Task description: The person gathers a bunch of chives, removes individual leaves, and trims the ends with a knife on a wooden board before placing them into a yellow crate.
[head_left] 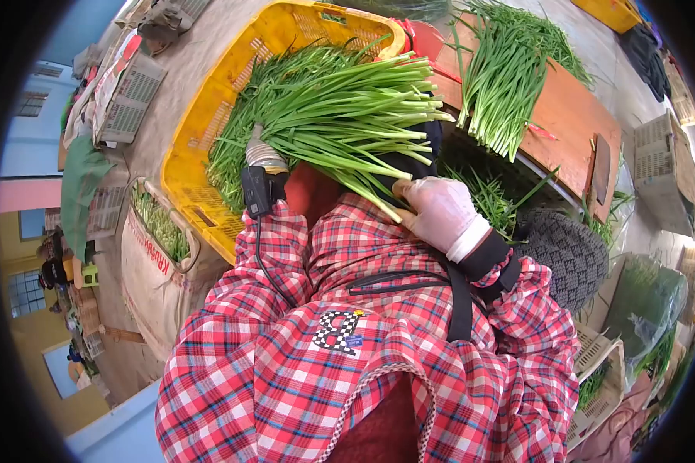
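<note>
A bunch of long green stalks [347, 116] with pale cut ends lies across the lap, over the yellow crate [197, 147]. My left hand [266, 158], in a striped glove, reaches under the leafy side of the bunch; its fingers are mostly hidden by the leaves. At the pale ends, my right hand [440, 208] wears a light glove and pinches the lowest stalk ends between thumb and fingers. More loose greens [274, 81] fill the crate beneath the bunch.
To the right, a brown board [571, 116] bears another pile of greens [506, 85] and a dark flat strip [600, 166]. A white sack [150, 270] of stalks stands at the left. Crates [664, 170] and a plastic-wrapped bundle [645, 301] are at the far right.
</note>
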Motion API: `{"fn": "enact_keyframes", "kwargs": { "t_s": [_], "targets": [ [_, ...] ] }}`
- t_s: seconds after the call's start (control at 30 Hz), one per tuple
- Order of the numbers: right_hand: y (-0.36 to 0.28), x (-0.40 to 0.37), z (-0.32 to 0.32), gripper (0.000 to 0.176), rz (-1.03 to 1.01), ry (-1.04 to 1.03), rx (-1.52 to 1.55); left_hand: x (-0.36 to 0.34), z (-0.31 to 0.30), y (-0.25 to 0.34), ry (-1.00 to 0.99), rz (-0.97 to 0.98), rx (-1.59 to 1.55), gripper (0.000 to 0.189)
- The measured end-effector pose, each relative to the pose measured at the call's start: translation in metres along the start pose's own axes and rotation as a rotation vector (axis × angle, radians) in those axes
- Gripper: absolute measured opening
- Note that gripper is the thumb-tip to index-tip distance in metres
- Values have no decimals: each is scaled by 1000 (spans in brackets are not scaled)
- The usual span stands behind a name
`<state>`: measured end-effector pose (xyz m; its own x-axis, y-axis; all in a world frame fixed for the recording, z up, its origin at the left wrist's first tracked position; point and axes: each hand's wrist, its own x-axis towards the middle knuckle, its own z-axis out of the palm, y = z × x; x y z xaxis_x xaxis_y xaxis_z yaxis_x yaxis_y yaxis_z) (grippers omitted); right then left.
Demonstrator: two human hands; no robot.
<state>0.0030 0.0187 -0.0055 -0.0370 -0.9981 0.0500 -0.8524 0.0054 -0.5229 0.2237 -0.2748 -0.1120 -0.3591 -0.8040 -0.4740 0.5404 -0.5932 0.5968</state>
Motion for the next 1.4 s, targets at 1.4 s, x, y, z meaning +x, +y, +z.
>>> {"fn": "enact_keyframes", "kwargs": {
  "t_s": [1.4],
  "targets": [
    [42,24,-19,20,354,373,648,-13,43,6,-351,287,-93,44]
  ]
}}
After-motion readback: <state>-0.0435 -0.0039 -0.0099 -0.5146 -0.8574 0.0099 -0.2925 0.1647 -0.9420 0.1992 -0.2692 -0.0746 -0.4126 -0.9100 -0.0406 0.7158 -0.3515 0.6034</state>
